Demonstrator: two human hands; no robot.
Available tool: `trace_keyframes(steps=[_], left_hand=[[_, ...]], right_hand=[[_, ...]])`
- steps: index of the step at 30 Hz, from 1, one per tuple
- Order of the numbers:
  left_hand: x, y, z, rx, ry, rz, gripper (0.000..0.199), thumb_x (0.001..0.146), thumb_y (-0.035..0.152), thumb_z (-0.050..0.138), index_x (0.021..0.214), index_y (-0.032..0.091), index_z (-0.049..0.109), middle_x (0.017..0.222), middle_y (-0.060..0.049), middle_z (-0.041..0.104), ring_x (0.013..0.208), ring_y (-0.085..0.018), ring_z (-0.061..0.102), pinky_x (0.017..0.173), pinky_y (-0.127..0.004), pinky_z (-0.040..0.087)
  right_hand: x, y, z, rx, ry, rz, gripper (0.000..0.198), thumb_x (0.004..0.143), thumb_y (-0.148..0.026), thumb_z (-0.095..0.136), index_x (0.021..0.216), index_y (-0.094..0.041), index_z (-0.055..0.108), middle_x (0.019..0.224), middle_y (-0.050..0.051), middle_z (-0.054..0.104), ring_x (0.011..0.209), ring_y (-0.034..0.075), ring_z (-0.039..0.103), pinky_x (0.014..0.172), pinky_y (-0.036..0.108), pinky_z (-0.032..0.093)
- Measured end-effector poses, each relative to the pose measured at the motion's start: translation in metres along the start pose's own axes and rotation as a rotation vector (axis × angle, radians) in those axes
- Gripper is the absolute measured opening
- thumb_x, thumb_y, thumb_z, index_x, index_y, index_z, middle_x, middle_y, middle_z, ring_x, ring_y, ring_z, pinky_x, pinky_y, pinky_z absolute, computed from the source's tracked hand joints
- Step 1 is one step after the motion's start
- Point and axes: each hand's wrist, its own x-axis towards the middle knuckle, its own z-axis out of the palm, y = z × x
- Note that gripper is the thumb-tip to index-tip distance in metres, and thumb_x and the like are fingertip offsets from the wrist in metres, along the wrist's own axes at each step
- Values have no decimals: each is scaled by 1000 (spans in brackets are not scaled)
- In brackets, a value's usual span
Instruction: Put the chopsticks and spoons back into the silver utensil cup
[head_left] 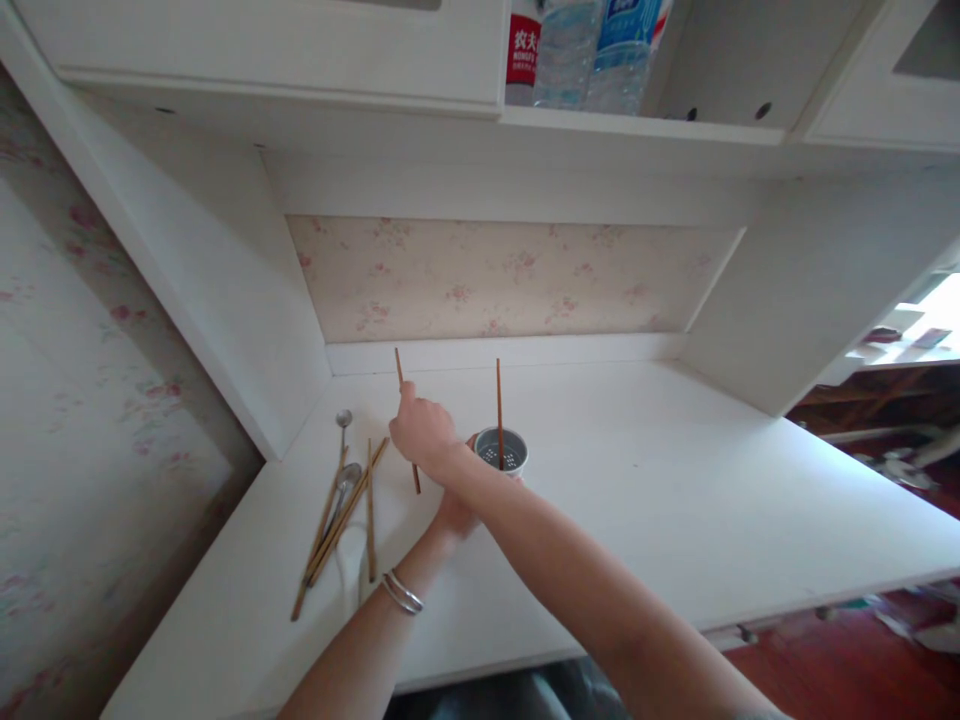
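My right hand (424, 430) crosses over my left arm and grips a brown chopstick (399, 365), tilted, its lower end near the tabletop. My left hand (456, 512), with silver bangles at its wrist, wraps round a metal utensil holder (517, 451) with a perforated bottom; my right forearm hides part of that grip. A single chopstick (499, 400) stands upright inside the holder. Left of my hands lies a loose group: several wooden chopsticks (370, 530), a metal spoon (349, 476), a smaller round metal spoon (343, 419) and a white spoon (351, 555).
The white desk (637, 520) stretches to the right. A side panel (217, 270) and flowered wall (112, 430) bound the left. Overhead, a cabinet (300, 50) holds plastic water bottles (568, 55) in its open shelf.
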Motion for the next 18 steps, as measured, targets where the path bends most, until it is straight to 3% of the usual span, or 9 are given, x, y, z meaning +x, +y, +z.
trace_keyframes(steps=[2, 5, 8, 12, 18], left_hand=[[1, 3, -4, -24, -26, -23, 51, 72, 32, 72, 118, 20, 53, 111, -9, 64, 100, -23, 60, 93, -40, 45], [0, 12, -5, 9, -82, -48, 31, 76, 31, 68, 102, 17, 62, 103, -10, 67, 98, -25, 61, 87, -38, 48], [-2, 24, -3, -3, -68, -90, 48, 67, 24, 76, 110, 15, 58, 105, -10, 68, 96, -24, 63, 84, -35, 49], [-3, 33, -1, -73, -32, -97, 64, 63, 22, 80, 120, 17, 51, 112, -10, 66, 99, -22, 63, 92, -37, 47], [-4, 31, -2, -94, -35, -106, 66, 63, 21, 81, 122, 18, 51, 117, -11, 64, 103, -21, 62, 95, -38, 45]], right_hand=[[-9, 0, -17, 92, 136, -48, 55, 89, -20, 43, 140, -12, 24, 102, 16, 70, 96, 28, 67, 80, 40, 51], [-25, 11, -43, 326, 289, -140, 46, 87, -23, 44, 133, -18, 39, 93, 7, 70, 87, 23, 68, 79, 35, 50], [-37, 35, -65, 678, 347, -149, 31, 86, -24, 43, 115, -21, 53, 89, 2, 67, 76, 15, 66, 70, 27, 52], [-49, 79, -84, 1045, 402, -66, 22, 86, -35, 49, 96, -18, 58, 79, 1, 64, 63, 12, 65, 56, 22, 52], [-58, 138, -66, 990, 524, 100, 35, 85, -49, 52, 89, -16, 64, 78, 5, 68, 65, 15, 66, 56, 24, 53]])
